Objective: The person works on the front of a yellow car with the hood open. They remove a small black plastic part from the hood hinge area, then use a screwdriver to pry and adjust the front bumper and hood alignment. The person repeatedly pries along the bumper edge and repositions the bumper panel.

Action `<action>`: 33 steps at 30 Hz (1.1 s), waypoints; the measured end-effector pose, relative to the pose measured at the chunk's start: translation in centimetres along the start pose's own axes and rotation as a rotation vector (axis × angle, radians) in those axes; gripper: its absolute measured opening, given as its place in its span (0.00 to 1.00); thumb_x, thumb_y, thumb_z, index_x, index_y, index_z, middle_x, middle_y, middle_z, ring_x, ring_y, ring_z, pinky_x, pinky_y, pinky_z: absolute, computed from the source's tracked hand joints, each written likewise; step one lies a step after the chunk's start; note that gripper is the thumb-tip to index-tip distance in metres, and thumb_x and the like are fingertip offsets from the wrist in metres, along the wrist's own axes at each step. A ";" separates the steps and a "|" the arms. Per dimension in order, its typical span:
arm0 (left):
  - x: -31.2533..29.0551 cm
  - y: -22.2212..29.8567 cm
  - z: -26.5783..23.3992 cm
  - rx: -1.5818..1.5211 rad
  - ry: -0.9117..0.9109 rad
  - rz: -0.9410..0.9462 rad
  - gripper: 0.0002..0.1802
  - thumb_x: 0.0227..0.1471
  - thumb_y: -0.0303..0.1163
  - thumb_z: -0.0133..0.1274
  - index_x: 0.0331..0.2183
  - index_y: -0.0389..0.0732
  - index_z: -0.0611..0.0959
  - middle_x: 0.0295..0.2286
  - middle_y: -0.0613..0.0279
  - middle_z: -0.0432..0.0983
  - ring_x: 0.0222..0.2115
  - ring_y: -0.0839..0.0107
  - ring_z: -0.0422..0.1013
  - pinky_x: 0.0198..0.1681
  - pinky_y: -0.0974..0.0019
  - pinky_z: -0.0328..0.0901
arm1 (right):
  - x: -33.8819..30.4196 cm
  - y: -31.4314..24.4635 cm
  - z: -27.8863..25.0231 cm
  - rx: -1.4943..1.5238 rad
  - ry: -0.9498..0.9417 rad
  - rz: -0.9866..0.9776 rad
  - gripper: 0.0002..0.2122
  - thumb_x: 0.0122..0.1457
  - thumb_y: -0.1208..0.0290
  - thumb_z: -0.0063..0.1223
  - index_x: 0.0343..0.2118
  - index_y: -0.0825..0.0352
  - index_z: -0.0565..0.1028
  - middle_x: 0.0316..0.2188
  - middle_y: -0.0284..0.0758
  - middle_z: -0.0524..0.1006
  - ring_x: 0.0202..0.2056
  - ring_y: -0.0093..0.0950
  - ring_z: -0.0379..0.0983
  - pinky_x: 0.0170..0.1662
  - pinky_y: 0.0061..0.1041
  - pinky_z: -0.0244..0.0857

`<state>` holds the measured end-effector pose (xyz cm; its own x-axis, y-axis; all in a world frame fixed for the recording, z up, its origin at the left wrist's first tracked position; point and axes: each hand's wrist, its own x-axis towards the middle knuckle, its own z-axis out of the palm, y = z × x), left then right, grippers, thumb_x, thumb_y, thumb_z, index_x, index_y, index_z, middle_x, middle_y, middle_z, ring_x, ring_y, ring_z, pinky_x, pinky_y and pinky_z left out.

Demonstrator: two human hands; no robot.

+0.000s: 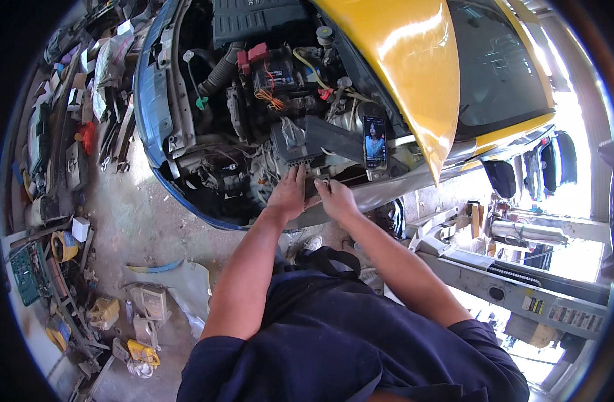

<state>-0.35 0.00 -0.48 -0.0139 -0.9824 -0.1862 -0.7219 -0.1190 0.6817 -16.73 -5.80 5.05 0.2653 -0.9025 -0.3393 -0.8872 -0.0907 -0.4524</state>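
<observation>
Left hand: the left hand (288, 193) is down in the engine bay now, fingers spread and laid flat against the lower edge of a dark plastic housing (307, 144), touching it.
Right hand: the right hand (335, 196) sits right beside the left, nearly touching it, fingertips pressed together on something small and pale at the front edge of the bay; what that small piece is, I cannot tell.
Housing: dark grey, boxy, low in the bay of the car, just above both hands and to the left of the phone.
Phone: a smartphone (374, 142) stands upright on the bay's edge, screen lit, just up and right of the right hand, not touched.
Battery: a black battery (275, 72) with a red terminal cover and orange wiring sits deeper in the bay, well above the hands.
Bonnet: the yellow bonnet (404, 60) is raised, tilting over the right side of the bay.
Bumper edge: a blue front body edge (146, 100) curves round the left side of the bay.
Floor: the concrete floor (129, 221) on the left carries scattered tools and parts, a green tool case (24, 273) among them, well apart from both hands.
</observation>
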 end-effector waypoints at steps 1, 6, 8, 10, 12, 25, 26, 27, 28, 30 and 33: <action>0.0 -0.1 0.1 -0.009 0.001 0.002 0.62 0.56 0.58 0.69 0.72 0.28 0.58 0.64 0.36 0.63 0.66 0.39 0.65 0.69 0.48 0.65 | -0.3 -0.1 0.8 0.279 -0.031 0.093 0.26 0.73 0.43 0.55 0.41 0.68 0.76 0.27 0.45 0.79 0.29 0.45 0.79 0.33 0.45 0.72; 0.0 -0.3 0.5 -0.013 0.034 0.017 0.63 0.55 0.60 0.69 0.72 0.28 0.58 0.64 0.36 0.63 0.66 0.39 0.65 0.69 0.49 0.65 | -0.1 -0.3 0.0 0.753 -0.321 0.396 0.21 0.74 0.46 0.56 0.40 0.64 0.74 0.21 0.24 0.66 0.20 0.18 0.63 0.22 0.25 0.61; 0.0 -0.3 0.6 0.022 0.025 0.002 0.63 0.56 0.61 0.68 0.73 0.28 0.57 0.64 0.36 0.63 0.66 0.40 0.64 0.69 0.49 0.64 | 1.9 -0.3 -2.6 0.157 -0.339 0.130 0.25 0.73 0.43 0.54 0.42 0.68 0.77 0.25 0.38 0.79 0.24 0.33 0.78 0.28 0.38 0.73; -0.1 -0.2 0.5 0.040 0.016 -0.001 0.64 0.57 0.62 0.66 0.73 0.28 0.56 0.65 0.35 0.62 0.67 0.40 0.63 0.70 0.49 0.64 | 2.2 -0.1 -5.1 -0.257 -0.307 -0.238 0.27 0.73 0.41 0.53 0.43 0.69 0.78 0.30 0.49 0.83 0.31 0.47 0.82 0.37 0.47 0.76; 0.0 -0.2 0.5 0.040 -0.014 -0.006 0.64 0.58 0.63 0.65 0.74 0.28 0.55 0.66 0.35 0.62 0.67 0.40 0.62 0.70 0.50 0.63 | 2.5 -0.3 -6.8 -0.469 -0.271 -0.449 0.28 0.72 0.40 0.50 0.44 0.68 0.78 0.36 0.58 0.84 0.43 0.63 0.81 0.50 0.58 0.74; 0.1 -0.1 0.0 -0.003 -0.023 -0.018 0.64 0.55 0.58 0.69 0.74 0.29 0.56 0.67 0.37 0.62 0.68 0.41 0.63 0.72 0.51 0.62 | 0.0 0.9 2.1 0.515 -0.073 0.263 0.27 0.73 0.43 0.57 0.34 0.69 0.77 0.26 0.38 0.79 0.25 0.35 0.76 0.29 0.39 0.69; 0.0 -0.2 0.0 0.020 -0.041 -0.021 0.64 0.55 0.59 0.69 0.74 0.29 0.56 0.67 0.38 0.62 0.68 0.41 0.63 0.72 0.51 0.62 | -0.2 0.9 2.0 0.714 -0.148 0.391 0.27 0.73 0.44 0.57 0.33 0.69 0.77 0.25 0.35 0.77 0.25 0.31 0.74 0.28 0.36 0.68; 0.0 -0.2 0.0 0.003 -0.035 -0.021 0.64 0.55 0.59 0.69 0.74 0.30 0.56 0.67 0.38 0.62 0.68 0.42 0.63 0.72 0.51 0.62 | -0.5 0.8 1.6 0.968 -0.243 0.495 0.27 0.73 0.44 0.58 0.33 0.69 0.77 0.24 0.32 0.75 0.24 0.27 0.72 0.27 0.33 0.67; 0.1 -0.2 0.1 -0.007 -0.037 -0.023 0.64 0.55 0.59 0.69 0.74 0.30 0.56 0.67 0.38 0.62 0.68 0.42 0.63 0.72 0.51 0.62 | 0.2 0.6 0.8 0.900 -0.299 0.545 0.28 0.72 0.42 0.56 0.37 0.71 0.78 0.27 0.41 0.81 0.28 0.38 0.80 0.32 0.40 0.72; 0.0 0.0 0.1 -0.009 -0.022 -0.022 0.64 0.55 0.59 0.69 0.74 0.30 0.55 0.67 0.38 0.62 0.68 0.41 0.63 0.71 0.51 0.62 | 1.3 0.3 -1.6 0.184 -0.232 0.085 0.28 0.73 0.42 0.53 0.40 0.71 0.79 0.31 0.48 0.83 0.35 0.47 0.83 0.39 0.45 0.75; -0.2 0.3 -0.2 0.006 -0.014 -0.020 0.65 0.55 0.58 0.69 0.74 0.29 0.54 0.67 0.35 0.61 0.68 0.40 0.62 0.71 0.50 0.63 | 2.1 -0.1 -5.4 -0.362 -0.288 -0.278 0.30 0.72 0.41 0.50 0.41 0.72 0.79 0.39 0.58 0.84 0.46 0.59 0.81 0.50 0.54 0.73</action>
<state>-0.46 0.12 -0.09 -0.0090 -0.9776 -0.2102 -0.7262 -0.1381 0.6735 -18.09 -9.98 8.78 0.5564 -0.6766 -0.4822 -0.8286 -0.4949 -0.2617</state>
